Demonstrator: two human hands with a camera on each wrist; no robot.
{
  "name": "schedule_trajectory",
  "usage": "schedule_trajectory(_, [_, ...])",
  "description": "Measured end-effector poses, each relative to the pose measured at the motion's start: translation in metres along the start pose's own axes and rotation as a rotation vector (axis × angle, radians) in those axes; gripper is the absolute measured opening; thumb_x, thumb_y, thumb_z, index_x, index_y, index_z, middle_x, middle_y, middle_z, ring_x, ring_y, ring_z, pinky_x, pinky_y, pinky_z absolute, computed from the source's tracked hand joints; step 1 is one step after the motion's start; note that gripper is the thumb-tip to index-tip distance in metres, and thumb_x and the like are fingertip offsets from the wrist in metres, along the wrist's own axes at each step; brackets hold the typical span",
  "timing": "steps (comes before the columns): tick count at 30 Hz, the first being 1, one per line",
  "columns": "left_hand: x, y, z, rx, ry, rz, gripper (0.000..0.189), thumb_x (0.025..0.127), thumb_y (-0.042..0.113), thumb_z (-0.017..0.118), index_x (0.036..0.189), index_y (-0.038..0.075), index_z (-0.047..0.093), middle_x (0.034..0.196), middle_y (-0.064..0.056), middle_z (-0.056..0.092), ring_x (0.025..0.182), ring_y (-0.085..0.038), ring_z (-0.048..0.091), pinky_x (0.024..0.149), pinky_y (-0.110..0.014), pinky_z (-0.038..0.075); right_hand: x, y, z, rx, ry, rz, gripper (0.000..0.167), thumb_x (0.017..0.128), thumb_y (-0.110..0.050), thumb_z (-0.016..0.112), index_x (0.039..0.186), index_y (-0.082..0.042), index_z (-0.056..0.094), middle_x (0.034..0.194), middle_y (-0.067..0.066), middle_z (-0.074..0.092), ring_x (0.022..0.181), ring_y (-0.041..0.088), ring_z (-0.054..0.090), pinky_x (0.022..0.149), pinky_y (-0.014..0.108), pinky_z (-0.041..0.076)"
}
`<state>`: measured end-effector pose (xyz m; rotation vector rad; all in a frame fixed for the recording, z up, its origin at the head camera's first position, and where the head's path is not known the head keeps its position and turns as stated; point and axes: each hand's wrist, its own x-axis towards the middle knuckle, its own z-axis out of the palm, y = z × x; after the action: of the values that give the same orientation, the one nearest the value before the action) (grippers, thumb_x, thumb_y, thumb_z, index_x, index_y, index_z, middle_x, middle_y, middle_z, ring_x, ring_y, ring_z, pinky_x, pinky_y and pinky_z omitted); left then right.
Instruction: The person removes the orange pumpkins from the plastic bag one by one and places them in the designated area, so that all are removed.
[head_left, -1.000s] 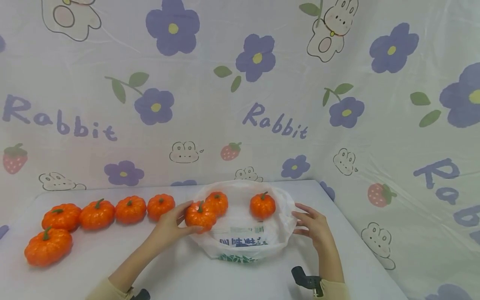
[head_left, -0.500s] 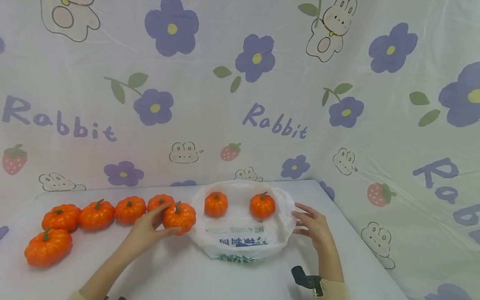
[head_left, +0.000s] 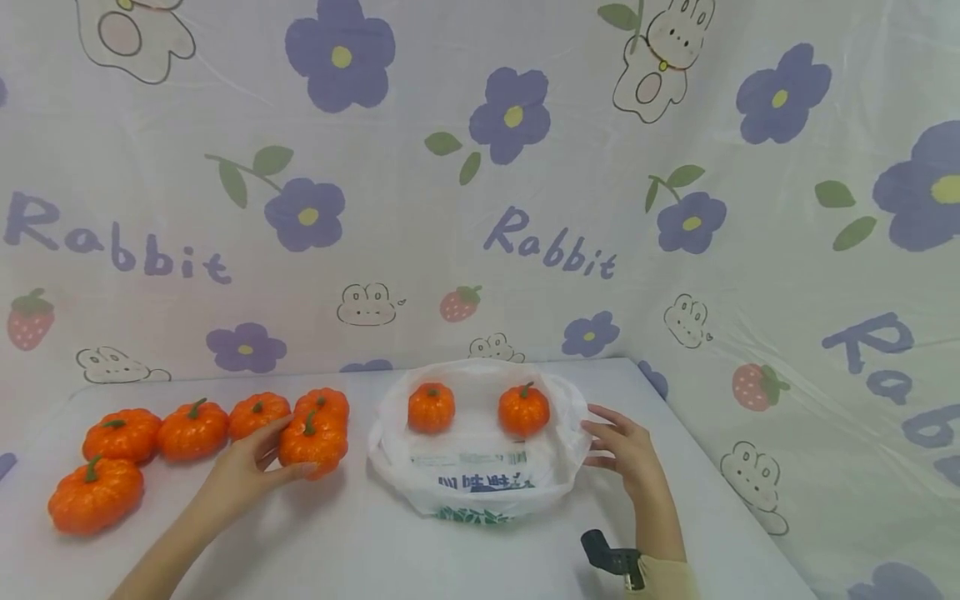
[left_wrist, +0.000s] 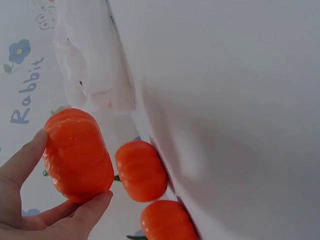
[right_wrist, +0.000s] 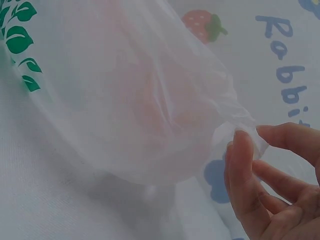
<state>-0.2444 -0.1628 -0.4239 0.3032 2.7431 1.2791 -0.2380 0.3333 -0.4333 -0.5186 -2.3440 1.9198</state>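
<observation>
My left hand holds an orange toy pumpkin with a green stem, thumb on one side and fingers on the other. In the left wrist view this pumpkin is raised off the white table, left of the bag. On the right, my right hand pinches the rim of a white plastic bag; the right wrist view shows the thin film between the fingertips. The bag lies with its mouth spread wide. Inside are a pumpkin at the left and another pumpkin at the right.
Several more pumpkins line the table's left side, one pumpkin nearer the front. Just behind the held one stands another pumpkin. A printed curtain hangs along the table's back edge.
My left hand has carried the pumpkin leftward, from over the bag's left rim to in front of the row's right-end pumpkin. My right hand stays at the bag's right rim.
</observation>
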Motion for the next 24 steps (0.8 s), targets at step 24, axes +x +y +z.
schedule_trajectory(24, [-0.029,-0.051,-0.044,0.212,0.050,-0.082,0.099,0.081,0.049,0.073,0.150,-0.005,0.027,0.148,-0.038,0.031,0.130,-0.057,0.038,0.101,-0.063,0.042,-0.001,-0.001,-0.001,-0.011,0.012,0.003,0.053,0.093,-0.026,0.066,0.140,-0.008,0.051,0.121,0.015,0.063,0.079,0.012,0.064,0.070,0.025,0.061])
